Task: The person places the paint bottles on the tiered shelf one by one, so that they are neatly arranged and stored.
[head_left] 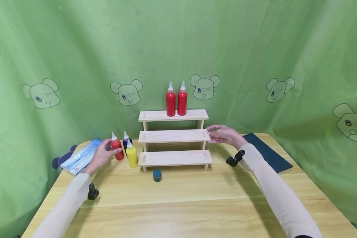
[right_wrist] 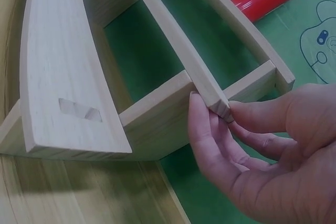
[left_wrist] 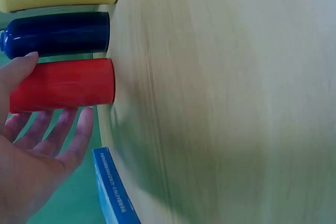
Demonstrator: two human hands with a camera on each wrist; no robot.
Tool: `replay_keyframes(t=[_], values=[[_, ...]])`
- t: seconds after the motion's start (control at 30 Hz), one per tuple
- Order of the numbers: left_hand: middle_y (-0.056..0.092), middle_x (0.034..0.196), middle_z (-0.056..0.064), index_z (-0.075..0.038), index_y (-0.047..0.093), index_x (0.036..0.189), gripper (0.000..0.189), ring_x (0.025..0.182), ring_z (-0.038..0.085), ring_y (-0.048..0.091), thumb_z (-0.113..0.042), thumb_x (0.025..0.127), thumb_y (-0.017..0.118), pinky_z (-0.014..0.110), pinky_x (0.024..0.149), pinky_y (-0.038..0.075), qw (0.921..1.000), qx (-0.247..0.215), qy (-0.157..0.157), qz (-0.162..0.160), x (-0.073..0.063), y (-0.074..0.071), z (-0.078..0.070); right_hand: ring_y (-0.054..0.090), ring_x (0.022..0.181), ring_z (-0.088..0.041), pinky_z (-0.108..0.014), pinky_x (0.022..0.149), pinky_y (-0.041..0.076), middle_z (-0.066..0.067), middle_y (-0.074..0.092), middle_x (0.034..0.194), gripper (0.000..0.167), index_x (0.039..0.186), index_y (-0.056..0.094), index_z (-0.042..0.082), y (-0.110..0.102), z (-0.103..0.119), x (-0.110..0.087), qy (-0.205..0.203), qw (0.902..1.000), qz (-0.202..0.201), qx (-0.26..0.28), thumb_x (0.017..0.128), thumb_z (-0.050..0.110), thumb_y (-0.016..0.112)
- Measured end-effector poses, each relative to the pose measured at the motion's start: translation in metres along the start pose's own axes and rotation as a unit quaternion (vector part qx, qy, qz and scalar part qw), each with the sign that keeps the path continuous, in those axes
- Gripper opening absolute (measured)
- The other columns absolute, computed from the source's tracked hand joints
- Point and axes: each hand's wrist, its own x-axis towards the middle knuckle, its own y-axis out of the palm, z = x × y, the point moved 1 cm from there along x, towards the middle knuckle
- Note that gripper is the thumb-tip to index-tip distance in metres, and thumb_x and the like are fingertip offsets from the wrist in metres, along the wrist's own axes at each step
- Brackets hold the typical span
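At the left, my left hand [head_left: 102, 154] holds a red squeeze bottle [head_left: 118, 152] with a white nozzle, thumb on one side and fingers on the other. The bottle stands upright beside a dark blue bottle [left_wrist: 58, 34] and a yellow bottle [head_left: 132, 157]. My right hand [head_left: 224, 135] grips the right end of the middle step of a three-step wooden stand [head_left: 172, 136]. In the right wrist view the thumb and fingers pinch the end of that step [right_wrist: 178, 45]. Two more red bottles [head_left: 171, 104] stand side by side on the top step.
A small dark teal jar [head_left: 157, 176] sits before the stand's lowest step. A blue-and-white packet [head_left: 81, 158] lies behind the left hand, near the table's left edge. A dark flat board [head_left: 266, 152] lies at the right. Green curtain [head_left: 232, 49] hangs behind the table.
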Motion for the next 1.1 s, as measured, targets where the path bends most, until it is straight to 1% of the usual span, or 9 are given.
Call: replay_keyframes(t=[0.1, 0.27, 0.4, 0.53, 0.6, 0.8, 0.87, 0.97, 1.1], values=[[0.053, 0.141, 0.035, 0.01, 0.041, 0.147, 0.062, 0.129, 0.048, 0.056, -0.014, 0.099, 0.073, 0.055, 0.11, 0.051, 0.9999, -0.011, -0.008, -0.005, -0.0011, 0.0013, 0.0001, 0.07, 0.089, -0.013, -0.036, 0.102, 0.059, -0.006, 0.067, 0.103, 0.056, 0.155, 0.028, -0.01, 0.0009, -0.0001, 0.0007, 0.001, 1.0, 0.0, 0.0, 0.105, -0.003, 0.053], [0.053, 0.143, 0.033, 0.006, 0.042, 0.147, 0.062, 0.131, 0.047, 0.056, -0.016, 0.098, 0.075, 0.054, 0.111, 0.05, 0.9993, -0.03, -0.018, -0.014, -0.004, 0.0025, 0.0012, 0.07, 0.087, -0.013, -0.032, 0.096, 0.062, -0.007, 0.066, 0.104, 0.055, 0.155, 0.027, -0.01, 0.0008, 0.0004, -0.0002, 0.003, 1.0, 0.003, -0.005, 0.106, -0.002, 0.052], [0.055, 0.143, 0.03, 0.004, 0.046, 0.146, 0.062, 0.132, 0.046, 0.057, -0.02, 0.098, 0.076, 0.045, 0.108, 0.054, 0.9991, -0.036, -0.014, -0.019, -0.0055, 0.0019, 0.0018, 0.071, 0.088, -0.014, -0.029, 0.089, 0.063, -0.006, 0.067, 0.102, 0.055, 0.156, 0.025, -0.011, 0.0012, 0.0015, -0.0013, 0.001, 1.0, 0.004, 0.001, 0.107, -0.003, 0.049], [0.053, 0.146, 0.03, 0.004, 0.042, 0.149, 0.065, 0.134, 0.046, 0.055, -0.019, 0.098, 0.076, 0.037, 0.107, 0.054, 0.9982, -0.057, -0.012, -0.018, -0.0069, -0.0003, 0.0011, 0.071, 0.088, -0.014, -0.029, 0.088, 0.064, -0.005, 0.069, 0.101, 0.055, 0.156, 0.024, -0.012, 0.0012, 0.0025, -0.0029, -0.003, 0.9999, 0.008, 0.008, 0.107, -0.004, 0.048], [0.052, 0.148, 0.03, 0.004, 0.041, 0.15, 0.066, 0.135, 0.046, 0.054, -0.016, 0.098, 0.075, 0.039, 0.109, 0.053, 0.9978, -0.063, -0.012, -0.017, -0.0069, -0.0009, 0.0013, 0.071, 0.088, -0.014, -0.028, 0.088, 0.064, -0.005, 0.068, 0.1, 0.055, 0.155, 0.024, -0.011, 0.0013, 0.0025, -0.0032, -0.003, 0.9999, 0.009, 0.009, 0.107, -0.004, 0.048], [0.051, 0.149, 0.03, 0.003, 0.042, 0.151, 0.066, 0.135, 0.045, 0.054, -0.016, 0.098, 0.075, 0.051, 0.115, 0.048, 0.9977, -0.064, -0.014, -0.02, -0.0032, -0.0014, 0.0025, 0.07, 0.087, -0.013, -0.027, 0.087, 0.063, -0.006, 0.067, 0.101, 0.055, 0.155, 0.024, -0.011, -0.0001, 0.0032, -0.0016, -0.006, 0.9999, 0.015, 0.006, 0.107, -0.003, 0.049], [0.051, 0.149, 0.029, 0.002, 0.043, 0.151, 0.065, 0.135, 0.045, 0.054, -0.017, 0.098, 0.075, 0.052, 0.114, 0.048, 0.9972, -0.069, -0.015, -0.025, -0.0026, -0.0008, 0.0028, 0.069, 0.087, -0.013, -0.027, 0.087, 0.063, -0.006, 0.067, 0.102, 0.056, 0.155, 0.025, -0.011, -0.0005, 0.0033, -0.0007, -0.008, 0.9999, 0.014, 0.004, 0.106, -0.003, 0.051], [0.053, 0.148, 0.029, 0.002, 0.045, 0.151, 0.064, 0.134, 0.045, 0.055, -0.02, 0.098, 0.076, 0.043, 0.111, 0.052, 0.9971, -0.065, -0.014, -0.035, -0.0025, 0.0001, 0.0028, 0.069, 0.086, -0.013, -0.028, 0.088, 0.063, -0.007, 0.067, 0.103, 0.056, 0.155, 0.026, -0.011, -0.0011, 0.0034, -0.0003, -0.008, 0.9999, 0.01, -0.001, 0.106, -0.003, 0.052], [0.056, 0.146, 0.029, 0.002, 0.047, 0.15, 0.064, 0.131, 0.043, 0.058, -0.024, 0.099, 0.076, 0.02, 0.096, 0.056, 0.997, -0.056, -0.022, -0.048, -0.0045, -0.0001, 0.0028, 0.069, 0.086, -0.014, -0.03, 0.09, 0.063, -0.008, 0.066, 0.104, 0.055, 0.154, 0.029, -0.01, -0.0005, 0.0016, 0.0011, -0.001, 1.0, 0.005, -0.005, 0.105, -0.003, 0.053]])
